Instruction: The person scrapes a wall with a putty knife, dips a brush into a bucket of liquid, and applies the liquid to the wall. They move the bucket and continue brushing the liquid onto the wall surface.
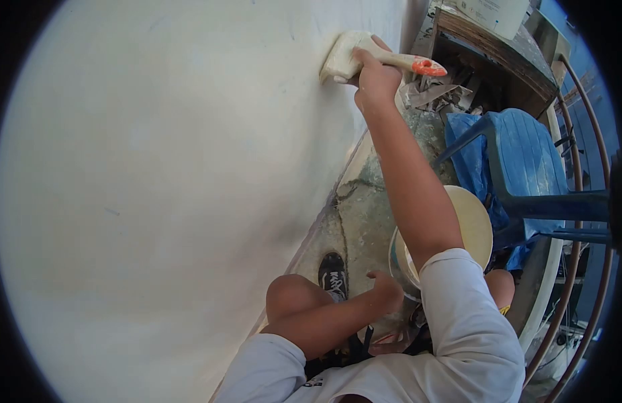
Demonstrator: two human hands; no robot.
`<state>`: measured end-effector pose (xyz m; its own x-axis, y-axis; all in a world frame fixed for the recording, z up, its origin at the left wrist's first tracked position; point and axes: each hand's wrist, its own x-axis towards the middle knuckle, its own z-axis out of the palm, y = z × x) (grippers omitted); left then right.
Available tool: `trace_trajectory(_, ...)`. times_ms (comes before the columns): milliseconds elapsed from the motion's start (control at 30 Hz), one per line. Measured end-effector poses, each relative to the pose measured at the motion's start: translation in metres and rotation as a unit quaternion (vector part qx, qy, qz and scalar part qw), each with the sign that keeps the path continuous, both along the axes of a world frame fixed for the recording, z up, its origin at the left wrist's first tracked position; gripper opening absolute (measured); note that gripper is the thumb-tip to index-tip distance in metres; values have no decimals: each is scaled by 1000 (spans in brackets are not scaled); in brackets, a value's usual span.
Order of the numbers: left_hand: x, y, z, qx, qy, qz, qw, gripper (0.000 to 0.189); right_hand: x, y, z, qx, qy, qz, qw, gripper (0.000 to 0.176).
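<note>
A wide paintbrush, with a pale handle [408, 63] tipped in orange-red, is gripped in my right hand [378, 75]. Its whitish bristles [340, 56] touch the white wall [156, 154] near the top of the view. My left hand [387, 293] hangs low beside a bucket [396, 258]; a finger or thumb sticks out, but the other fingers are hidden, and nothing can be seen in it. Behind my right forearm, a round cream lid or container [475, 225] shows at the bucket.
A blue plastic chair [529, 151] stands right of the bucket, with a blue sheet [466, 151] beside it. Farther up is a wooden cabinet [495, 57] carrying a white container [497, 13]. Curved metal rails [576, 269] run along the right. My shoe [332, 272] rests on the stained floor.
</note>
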<state>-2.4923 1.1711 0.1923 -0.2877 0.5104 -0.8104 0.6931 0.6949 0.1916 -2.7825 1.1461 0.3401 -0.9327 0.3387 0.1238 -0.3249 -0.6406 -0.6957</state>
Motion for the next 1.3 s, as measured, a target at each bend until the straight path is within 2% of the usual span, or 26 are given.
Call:
trace_trajectory(100,-4,5,-4,-12,-26,-17,999,45,3,27,48,-62,121,14,991,49)
trace_trajectory(167,-6,4,1,-3,-27,-10,1000,45,4,44,34,-38,115,-14,992,50)
trace_trajectory(300,-2,-1,3,1,20,4,1000,43,9,29,-68,46,-100,-50,993,50)
trace_trajectory(400,-4,0,4,20,19,12,1000,42,-4,-4,-45,87,-33,-36,995,46)
trace_trajectory(433,-7,0,2,4,4,9,1000,41,-5,-4,-19,85,-13,-30,996,46)
trace_trajectory(500,-8,-2,4,-7,-12,10,1000,41,9,11,23,20,50,13,998,46)
trace_trajectory(600,-7,-3,11,10,-3,3,1000,41,26,32,8,11,75,-24,997,48)
trace_trajectory(700,-5,0,8,9,16,4,1000,41,45,21,-71,39,-79,-33,996,50)
trace_trajectory(733,-5,0,8,4,15,3,1000,40,54,11,-80,36,-132,-21,990,49)
trace_trajectory(767,-4,2,6,0,12,1,1000,40,47,3,-81,36,-132,-20,990,49)
trace_trajectory(833,-5,1,4,6,12,0,1000,39,29,-17,-73,69,-70,-12,995,49)
trace_trajectory(900,-3,-3,3,11,8,-2,1000,38,39,-8,-8,25,-38,17,999,49)
trace_trajectory(967,-5,-5,6,14,4,8,1000,38,37,14,8,16,2,15,1000,49)
trace_trajectory(1033,-7,-6,11,14,10,15,1000,39,29,36,4,9,47,13,999,49)
trace_trajectory(1100,-6,-4,11,14,14,24,1000,39,19,42,-27,27,-33,-47,998,49)
trace_trajectory(1133,-5,-2,8,10,17,20,1000,39,14,34,-41,26,-30,-46,998,49)
trace_trajectory(1200,-8,-1,9,7,23,13,1000,39,4,15,-56,38,-119,-12,992,48)
trace_trajectory(1233,-9,-1,12,9,18,18,1000,40,-4,8,-44,37,-117,-15,992,48)
trace_trajectory(1300,-11,-1,11,8,5,20,1000,40,-23,2,-15,100,-6,-26,995,50)
